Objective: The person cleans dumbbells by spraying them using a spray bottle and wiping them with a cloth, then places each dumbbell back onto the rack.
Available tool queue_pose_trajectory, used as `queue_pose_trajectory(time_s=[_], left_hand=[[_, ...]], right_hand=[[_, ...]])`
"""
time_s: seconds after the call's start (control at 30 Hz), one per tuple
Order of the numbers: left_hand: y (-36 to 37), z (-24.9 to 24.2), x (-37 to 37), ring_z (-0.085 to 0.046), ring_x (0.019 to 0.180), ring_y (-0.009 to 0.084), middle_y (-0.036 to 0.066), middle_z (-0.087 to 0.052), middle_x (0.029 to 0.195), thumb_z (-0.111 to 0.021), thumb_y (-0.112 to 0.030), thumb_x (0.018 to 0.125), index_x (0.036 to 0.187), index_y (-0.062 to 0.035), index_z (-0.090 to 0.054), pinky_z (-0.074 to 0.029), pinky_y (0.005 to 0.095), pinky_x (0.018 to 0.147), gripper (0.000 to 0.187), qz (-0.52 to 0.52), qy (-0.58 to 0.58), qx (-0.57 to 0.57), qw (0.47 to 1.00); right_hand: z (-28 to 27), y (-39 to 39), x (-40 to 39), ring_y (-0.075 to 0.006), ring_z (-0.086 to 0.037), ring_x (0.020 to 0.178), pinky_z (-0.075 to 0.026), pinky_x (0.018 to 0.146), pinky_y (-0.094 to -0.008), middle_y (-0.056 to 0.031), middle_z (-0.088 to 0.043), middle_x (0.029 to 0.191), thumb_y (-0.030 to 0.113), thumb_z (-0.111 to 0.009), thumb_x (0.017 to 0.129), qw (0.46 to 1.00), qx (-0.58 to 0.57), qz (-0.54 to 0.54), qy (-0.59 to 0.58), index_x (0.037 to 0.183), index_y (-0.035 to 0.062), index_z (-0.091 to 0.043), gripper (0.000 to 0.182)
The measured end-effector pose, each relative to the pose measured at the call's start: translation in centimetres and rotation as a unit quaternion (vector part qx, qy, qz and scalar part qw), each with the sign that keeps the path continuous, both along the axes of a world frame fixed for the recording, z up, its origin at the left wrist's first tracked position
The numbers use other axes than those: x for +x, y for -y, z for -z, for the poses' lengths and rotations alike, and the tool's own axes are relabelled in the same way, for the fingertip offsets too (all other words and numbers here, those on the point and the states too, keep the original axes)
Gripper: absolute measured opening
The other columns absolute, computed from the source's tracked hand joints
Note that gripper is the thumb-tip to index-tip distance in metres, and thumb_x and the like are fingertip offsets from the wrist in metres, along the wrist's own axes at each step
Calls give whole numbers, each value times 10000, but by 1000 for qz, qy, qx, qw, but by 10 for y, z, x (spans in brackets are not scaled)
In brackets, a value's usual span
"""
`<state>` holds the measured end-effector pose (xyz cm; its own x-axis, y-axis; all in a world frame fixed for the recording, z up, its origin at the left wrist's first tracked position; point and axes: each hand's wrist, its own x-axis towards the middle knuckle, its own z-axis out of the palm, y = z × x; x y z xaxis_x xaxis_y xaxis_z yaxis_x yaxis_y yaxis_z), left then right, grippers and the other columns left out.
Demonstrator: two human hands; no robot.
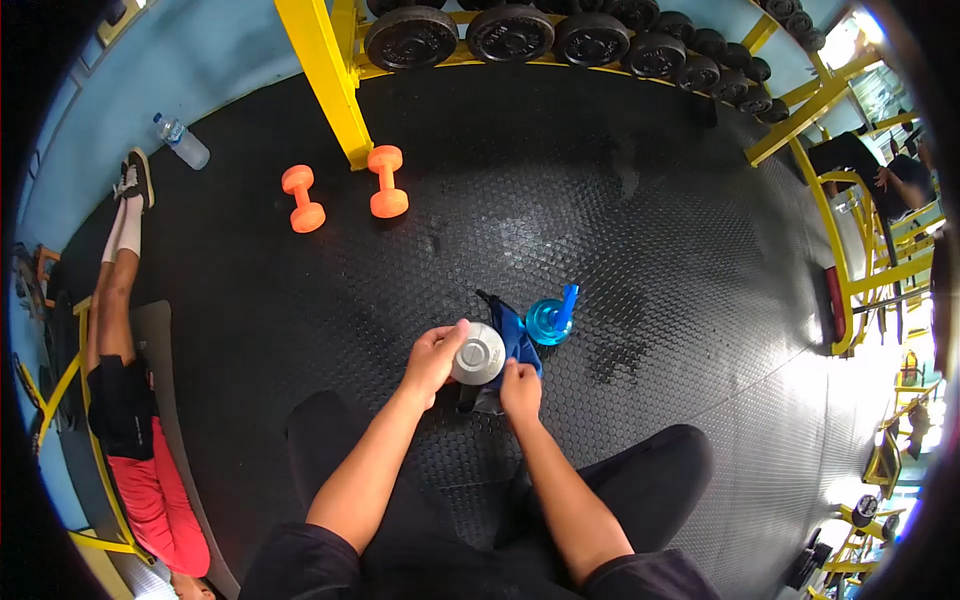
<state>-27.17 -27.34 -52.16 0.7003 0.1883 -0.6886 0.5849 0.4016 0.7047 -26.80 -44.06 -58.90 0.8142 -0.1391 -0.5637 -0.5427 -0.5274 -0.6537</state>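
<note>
left hand (433,358) clamped on the end of a grey dumbbell (478,354), thumb over its round face; right hand (520,390) closed on a blue cloth (515,335) pressed against the dumbbell's right side, both held low over the black mat (620,230) between the person's knees. just right of the dumbbell, a blue bottle (551,320) stands on the mat, touching the cloth edge or nearly so, cannot tell which. well up-left of the dumbbell lie two orange dumbbells (345,195) beside a yellow rack post (325,85), a clear water bottle (181,141) further left, and another person (130,400) lies on a bench far left.
</note>
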Motion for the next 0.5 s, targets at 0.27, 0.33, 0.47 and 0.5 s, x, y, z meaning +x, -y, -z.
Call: queue_pose_trajectory(time_s=[0.27,0.33,0.47,0.5], left_hand=[[-8,16,-43,-591,968,145,47,-627,1029,-618,-377,944,1155,-50,-587,-487,308,844,391,-35,22,58,997],[-13,16,-53,-598,970,156,43,-622,1015,-591,-386,953,1196,-75,-557,-505,328,824,395,-70,-30,26,997],[2,10,-103,-577,929,135,24,-604,962,-632,-310,929,1082,-93,-572,-478,308,813,272,-155,-38,-5,987],[9,10,-122,-564,921,128,27,-599,939,-645,-296,923,1039,-81,-580,-452,296,839,254,-175,-28,14,984]], right_hand=[[-6,-41,9,-252,-671,1000,-558,878,-441,-82,-673,1125,517,-482,986,743,557,104,-356,1193,114,-598,468],[6,-50,9,-257,-676,991,-566,858,-442,-109,-682,1085,444,-604,953,730,549,110,-392,1164,77,-600,423],[-16,-54,-30,-223,-672,889,-560,769,-410,-89,-675,1022,351,-689,914,790,489,95,-356,1125,77,-589,360],[-34,-49,-38,-205,-668,870,-558,745,-387,-78,-673,990,327,-702,906,805,470,69,-355,1101,80,-586,335]])
